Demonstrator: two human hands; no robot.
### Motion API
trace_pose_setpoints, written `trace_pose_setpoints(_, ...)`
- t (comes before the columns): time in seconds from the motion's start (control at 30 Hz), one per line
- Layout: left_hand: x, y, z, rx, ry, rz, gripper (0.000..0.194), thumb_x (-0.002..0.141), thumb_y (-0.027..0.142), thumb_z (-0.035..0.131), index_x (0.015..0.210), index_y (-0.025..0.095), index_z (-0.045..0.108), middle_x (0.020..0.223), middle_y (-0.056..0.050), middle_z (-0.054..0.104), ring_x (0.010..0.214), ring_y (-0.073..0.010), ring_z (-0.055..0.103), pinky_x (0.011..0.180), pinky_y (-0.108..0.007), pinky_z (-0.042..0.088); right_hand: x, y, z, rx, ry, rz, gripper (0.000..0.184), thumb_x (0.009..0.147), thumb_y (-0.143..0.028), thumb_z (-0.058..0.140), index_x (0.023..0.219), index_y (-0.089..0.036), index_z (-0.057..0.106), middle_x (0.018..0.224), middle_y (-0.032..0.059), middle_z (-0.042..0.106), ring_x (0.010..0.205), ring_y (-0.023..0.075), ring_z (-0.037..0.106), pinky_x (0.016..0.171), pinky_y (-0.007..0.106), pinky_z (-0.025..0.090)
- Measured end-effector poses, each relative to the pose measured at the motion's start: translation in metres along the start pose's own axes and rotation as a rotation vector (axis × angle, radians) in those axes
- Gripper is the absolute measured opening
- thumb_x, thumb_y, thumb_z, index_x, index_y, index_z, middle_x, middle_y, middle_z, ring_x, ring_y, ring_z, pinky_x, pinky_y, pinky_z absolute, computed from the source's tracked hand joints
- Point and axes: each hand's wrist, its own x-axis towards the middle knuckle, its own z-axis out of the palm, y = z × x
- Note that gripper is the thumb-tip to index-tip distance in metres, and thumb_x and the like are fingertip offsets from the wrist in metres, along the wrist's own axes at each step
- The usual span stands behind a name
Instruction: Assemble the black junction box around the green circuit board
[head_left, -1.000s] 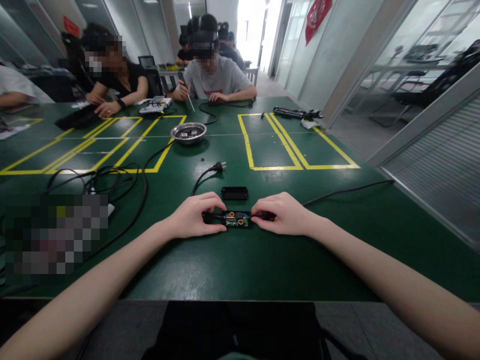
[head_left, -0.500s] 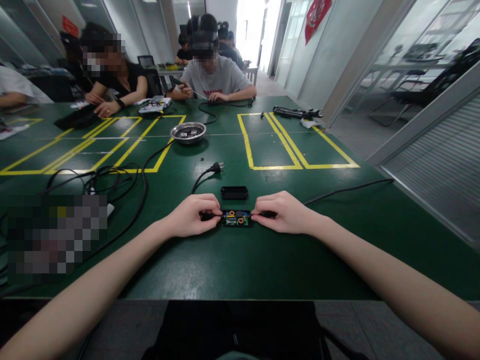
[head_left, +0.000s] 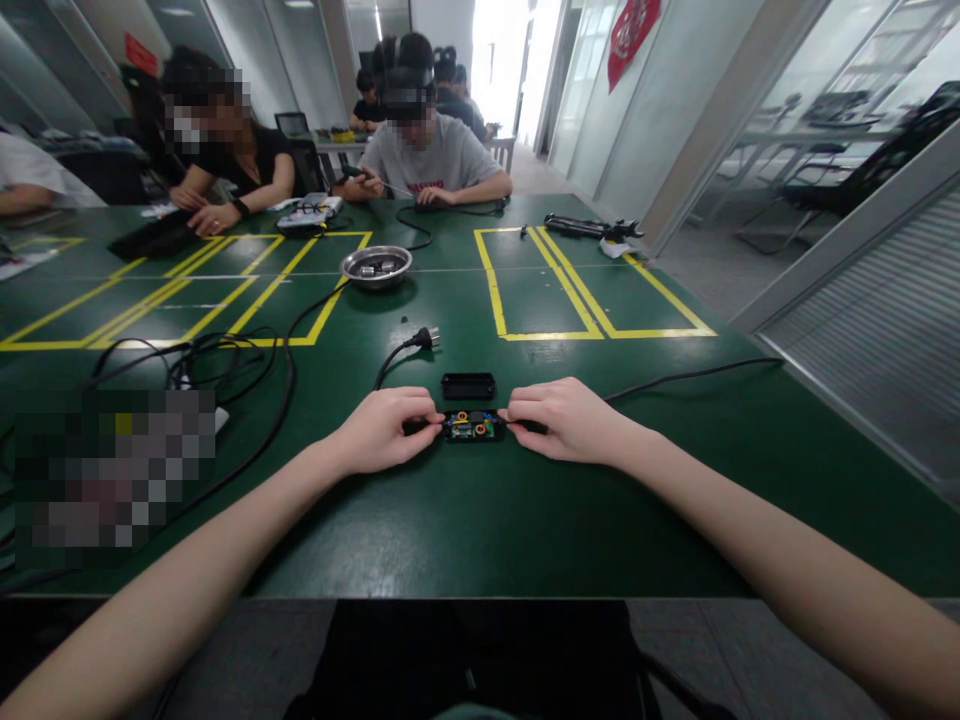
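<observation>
Between my hands lies a small black case with a green circuit board [head_left: 474, 427] inside, showing copper-coloured coils and bits of blue and yellow. My left hand [head_left: 390, 428] is closed, pinching a black cable where it enters the case's left end. At the right end my right hand [head_left: 561, 420] pinches another black cable [head_left: 697, 374], which runs off to the right behind the hand. Just beyond the board, a black case cover [head_left: 469, 385] rests on the table by itself. A black power plug [head_left: 425, 339] on a cord lies behind my left hand.
A metal bowl [head_left: 376, 267] with small metal parts stands farther back. Coiled black cables [head_left: 217, 350] and a blurred-out object [head_left: 112, 470] are at left. Yellow tape [head_left: 555, 336] marks the green table [head_left: 480, 530]. Across it, one person holds a screwdriver; another handles a dark object.
The board's case and my right hand have shifted slightly away from me. The power plug has moved a little left. Both hands keep their pinch.
</observation>
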Motion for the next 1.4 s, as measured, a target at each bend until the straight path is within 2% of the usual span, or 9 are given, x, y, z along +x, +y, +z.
trace_pose_setpoints(0.1,0.0,0.0,0.0,0.013,0.002,0.003,0.02,0.096,0.026,0.057,0.082,0.017,0.067,0.084,-0.004,0.068,0.07,-0.0134,0.061,0.061,-0.022,0.045,0.0,0.002,0.001,0.011,-0.037,0.008,0.015,0.097,-0.022,0.054,0.093,-0.019,0.068,0.085,0.0044,0.069,0.071,0.0155,0.061,0.061,0.027,0.034)
trace_pose_setpoints(0.23,0.0,0.0,-0.001,0.044,-0.006,0.035,0.02,0.097,0.025,0.055,0.083,0.017,0.067,0.085,-0.004,0.067,0.071,-0.0137,0.062,0.062,-0.022,0.046,-0.002,-0.001,0.001,-0.044,-0.056,0.004,0.02,0.102,-0.021,0.051,0.095,-0.018,0.07,0.087,0.0053,0.07,0.072,0.0156,0.061,0.062,0.028,0.034)
trace_pose_setpoints(0.53,0.0,-0.004,0.003,0.177,0.019,0.096,0.022,0.103,0.023,0.05,0.087,0.018,0.066,0.09,-0.006,0.07,0.088,-0.0185,0.066,0.078,-0.028,0.052,0.003,0.0,0.001,-0.175,-0.032,-0.018,0.026,0.105,-0.018,0.046,0.097,-0.015,0.07,0.089,0.0079,0.072,0.078,0.0195,0.062,0.072,0.032,0.039)
trace_pose_setpoints(0.73,0.002,-0.007,0.004,0.29,0.032,0.12,0.028,0.107,0.024,0.044,0.088,0.018,0.063,0.092,-0.007,0.071,0.089,-0.0197,0.065,0.076,-0.029,0.051,0.002,-0.001,0.007,-0.181,-0.05,-0.005,0.024,0.104,-0.016,0.046,0.099,-0.014,0.07,0.091,0.009,0.071,0.078,0.0202,0.061,0.073,0.032,0.038)
trace_pose_setpoints(0.9,0.003,-0.009,0.004,0.283,0.026,0.133,0.028,0.108,0.025,0.042,0.09,0.018,0.063,0.093,-0.007,0.07,0.09,-0.0196,0.064,0.078,-0.03,0.052,0.004,-0.003,0.007,-0.18,-0.065,0.001,0.023,0.104,-0.018,0.047,0.098,-0.015,0.069,0.088,0.0083,0.07,0.077,0.0197,0.06,0.074,0.032,0.037)
trace_pose_setpoints(1.2,0.001,-0.007,0.003,0.279,0.015,0.14,0.026,0.107,0.024,0.044,0.089,0.018,0.062,0.089,-0.006,0.067,0.084,-0.0183,0.062,0.072,-0.028,0.05,0.002,0.006,0.017,-0.164,0.064,-0.02,0.023,0.104,-0.021,0.05,0.094,-0.016,0.07,0.088,0.0074,0.07,0.079,0.0197,0.061,0.073,0.032,0.036)
trace_pose_setpoints(1.4,0.002,-0.007,0.004,0.32,0.01,0.147,0.028,0.108,0.024,0.042,0.09,0.017,0.062,0.09,-0.006,0.068,0.085,-0.0191,0.062,0.073,-0.029,0.05,0.004,-0.001,0.012,-0.221,0.0,-0.038,0.022,0.103,-0.015,0.049,0.093,-0.016,0.068,0.087,0.008,0.069,0.077,0.0195,0.058,0.075,0.033,0.036)
